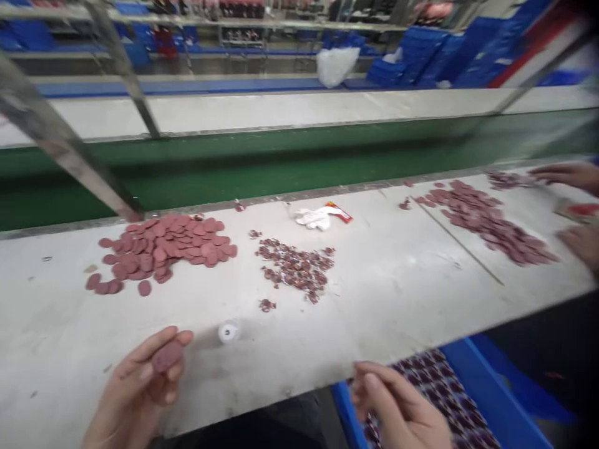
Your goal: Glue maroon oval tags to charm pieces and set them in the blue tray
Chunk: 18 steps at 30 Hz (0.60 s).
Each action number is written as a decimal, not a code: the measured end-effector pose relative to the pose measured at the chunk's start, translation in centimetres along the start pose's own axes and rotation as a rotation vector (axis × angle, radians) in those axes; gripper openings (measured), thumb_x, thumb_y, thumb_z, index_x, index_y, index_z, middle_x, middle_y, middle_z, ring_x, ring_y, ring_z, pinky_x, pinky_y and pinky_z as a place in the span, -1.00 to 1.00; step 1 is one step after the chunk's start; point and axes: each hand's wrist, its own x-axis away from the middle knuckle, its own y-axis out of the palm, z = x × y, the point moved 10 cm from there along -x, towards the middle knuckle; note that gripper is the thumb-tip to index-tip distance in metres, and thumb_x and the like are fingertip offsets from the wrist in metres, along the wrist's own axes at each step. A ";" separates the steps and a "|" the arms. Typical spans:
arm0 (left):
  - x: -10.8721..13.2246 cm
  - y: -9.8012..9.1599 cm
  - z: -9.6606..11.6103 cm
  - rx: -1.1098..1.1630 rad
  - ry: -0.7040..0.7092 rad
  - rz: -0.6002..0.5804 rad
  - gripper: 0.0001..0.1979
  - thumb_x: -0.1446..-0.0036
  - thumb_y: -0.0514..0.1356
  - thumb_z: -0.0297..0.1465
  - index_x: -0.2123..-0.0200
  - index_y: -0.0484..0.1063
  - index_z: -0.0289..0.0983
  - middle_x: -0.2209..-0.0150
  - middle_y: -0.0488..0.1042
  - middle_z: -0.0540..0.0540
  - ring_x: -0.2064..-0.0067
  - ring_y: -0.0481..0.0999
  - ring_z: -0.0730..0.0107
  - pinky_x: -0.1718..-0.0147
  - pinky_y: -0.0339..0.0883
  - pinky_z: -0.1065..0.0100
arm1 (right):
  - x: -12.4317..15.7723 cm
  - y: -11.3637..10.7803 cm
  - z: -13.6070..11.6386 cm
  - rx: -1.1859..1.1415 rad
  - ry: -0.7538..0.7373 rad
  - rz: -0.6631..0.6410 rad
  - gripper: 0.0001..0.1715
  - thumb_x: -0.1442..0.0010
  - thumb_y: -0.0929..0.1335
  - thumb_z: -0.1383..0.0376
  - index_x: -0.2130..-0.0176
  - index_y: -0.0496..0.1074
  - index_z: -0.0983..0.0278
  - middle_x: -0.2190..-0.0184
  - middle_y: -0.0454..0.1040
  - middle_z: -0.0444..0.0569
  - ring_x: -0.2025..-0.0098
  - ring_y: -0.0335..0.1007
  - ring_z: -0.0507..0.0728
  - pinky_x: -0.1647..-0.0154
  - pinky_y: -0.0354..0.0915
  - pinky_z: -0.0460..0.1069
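Head view. Counted first: two hands of the wearer, two of a co-worker, one disc in hand, four heaps, one crate.

Left hand (135, 386) palm up and curled, thumb and fingers closed around one round maroon disc (167, 357), pinched at its rim, just above the near edge of the bench. Right hand (397, 405) beside the same edge, fingers (369, 390) pressed together over a blue crate (472, 399) full of patterned maroon packets (whether anything sits between those fingers, impossible to tell).

Underfoot of all this, a pale, scuffed work bench (374, 318). On it, a heap of loose maroon discs (161, 249), a scatter of small crumpled pieces (294, 268), a long heap of discs (486, 218), and a small far heap (508, 181) beside the co-worker's hands (568, 174). Also a small white roll (228, 332) near the left hand, and a white cloth (318, 218) touching a red packet (339, 212).

Beyond, a green belt (234, 171), grey metal struts (60, 131), a white plastic bag (337, 65) and stacked blue crates (421, 56).

Disc in the left hand: face tilted up toward the camera, no long axis, being round.
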 end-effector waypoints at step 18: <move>2.3 4.3 -3.2 0.237 -0.154 -0.298 -0.64 0.10 0.59 -0.28 0.18 0.74 -0.19 0.15 0.76 -0.12 0.34 0.68 0.41 0.45 0.49 0.57 | 6.8 21.9 -9.7 -0.741 0.316 -0.680 -0.47 -0.05 0.60 -0.10 0.21 0.59 0.24 0.62 0.50 -0.19 0.66 0.45 0.01 0.68 0.27 -0.17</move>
